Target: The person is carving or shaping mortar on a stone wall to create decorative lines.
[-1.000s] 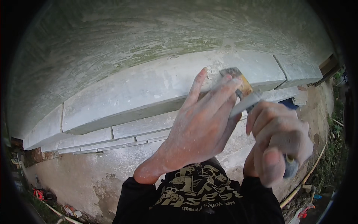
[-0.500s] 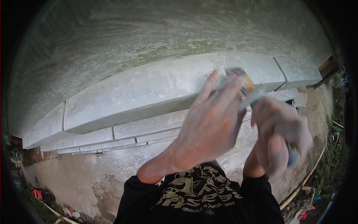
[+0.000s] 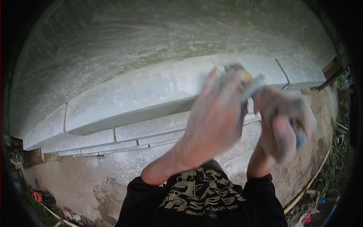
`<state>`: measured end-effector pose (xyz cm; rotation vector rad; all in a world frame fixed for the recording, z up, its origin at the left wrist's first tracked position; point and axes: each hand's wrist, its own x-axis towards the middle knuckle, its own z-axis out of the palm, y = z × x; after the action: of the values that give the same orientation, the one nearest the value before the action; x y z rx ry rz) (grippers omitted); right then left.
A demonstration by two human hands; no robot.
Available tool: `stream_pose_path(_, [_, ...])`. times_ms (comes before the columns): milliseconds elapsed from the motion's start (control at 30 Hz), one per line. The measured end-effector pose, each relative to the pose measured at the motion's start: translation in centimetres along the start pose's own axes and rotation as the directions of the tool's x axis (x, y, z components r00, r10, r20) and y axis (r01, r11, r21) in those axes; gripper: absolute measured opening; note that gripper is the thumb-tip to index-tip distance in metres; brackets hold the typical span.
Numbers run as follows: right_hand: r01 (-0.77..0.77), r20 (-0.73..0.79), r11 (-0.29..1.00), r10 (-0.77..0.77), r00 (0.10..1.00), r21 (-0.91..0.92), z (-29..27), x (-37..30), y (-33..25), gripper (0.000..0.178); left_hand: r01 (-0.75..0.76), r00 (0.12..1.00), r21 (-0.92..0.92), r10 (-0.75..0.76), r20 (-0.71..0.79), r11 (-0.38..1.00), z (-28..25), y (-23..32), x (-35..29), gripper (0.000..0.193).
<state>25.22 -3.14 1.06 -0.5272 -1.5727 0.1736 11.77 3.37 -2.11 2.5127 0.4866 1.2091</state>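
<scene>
Head view: the right hand (image 3: 285, 119) is closed around a blue-grey handle (image 3: 300, 136), its end protruding below the fist. The left hand (image 3: 217, 113), blurred, extends its fingers over a yellow-and-grey tool (image 3: 248, 76), between the two hands' upper parts; whether it grips cannot be told. Beyond both fingertips rises a greenish-grey plastered surface (image 3: 151, 34); a pale ledge (image 3: 143, 94) runs behind and leftward of the left hand.
</scene>
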Motion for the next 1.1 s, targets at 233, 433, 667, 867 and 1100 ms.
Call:
stream_pose_path(233, [0.031,0.045,0.999,-0.031,0.999,0.013,-0.2,-0.4,0.1,0.029,0.081,0.997,0.073,-0.082,0.009,0.994,-1.1,0.7,-1.2,0.033])
stream_pose_path(433, [0.012,0.034,1.000,-0.013,0.999,0.027,-0.2,0.3,0.9,0.027,0.084,0.920,0.065,-0.053,-0.388,0.994,-4.1,-2.8,-2.9,0.020])
stream_pose_path(667, [0.065,0.067,0.996,-0.068,0.995,0.053,0.3,1.1,0.9,0.032,0.121,0.880,0.167,-0.028,-0.474,0.979,-4.7,-4.3,-3.2,0.010])
stream_pose_path(867, [-0.079,-0.010,0.995,0.078,0.997,-0.055,-0.6,1.1,1.7,0.023,0.149,0.889,0.193,-0.046,-0.455,0.970,-5.0,-4.3,-3.0,0.009])
stream_pose_path(1100, [-0.072,-0.055,0.996,0.069,0.996,-0.056,-1.4,1.6,1.9,0.018,0.154,0.884,0.154,-0.067,-0.463,0.976,-5.1,-4.2,-3.0,0.010])
